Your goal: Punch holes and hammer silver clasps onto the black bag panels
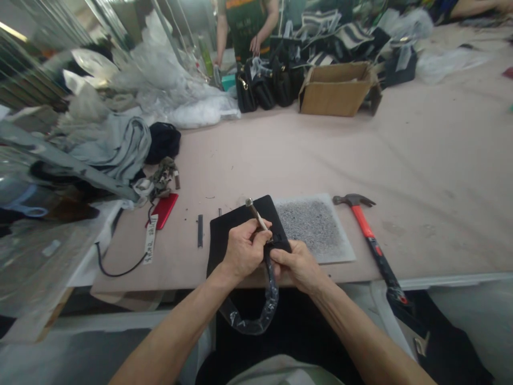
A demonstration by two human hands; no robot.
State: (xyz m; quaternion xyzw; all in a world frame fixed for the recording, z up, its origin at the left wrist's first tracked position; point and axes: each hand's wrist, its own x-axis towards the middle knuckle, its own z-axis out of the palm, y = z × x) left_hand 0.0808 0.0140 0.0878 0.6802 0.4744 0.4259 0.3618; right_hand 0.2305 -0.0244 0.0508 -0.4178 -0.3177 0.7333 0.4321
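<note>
The left hand (244, 248) pinches a thin metal punch tool with a round silver head (255, 212), fingers curled tight around its shaft, the tool tilted up and away. The right hand (296, 264) grips the end of a black bag strap wrapped in clear plastic (266, 305), fingers closed on it; the strap loops down over the table edge. Both hands are above a flat black leather piece (236, 224) on the pale pink table (420, 176). Just beside it lies a grey speckled stone slab (312, 224), and near that a hammer with red and black handle (371, 235).
</note>
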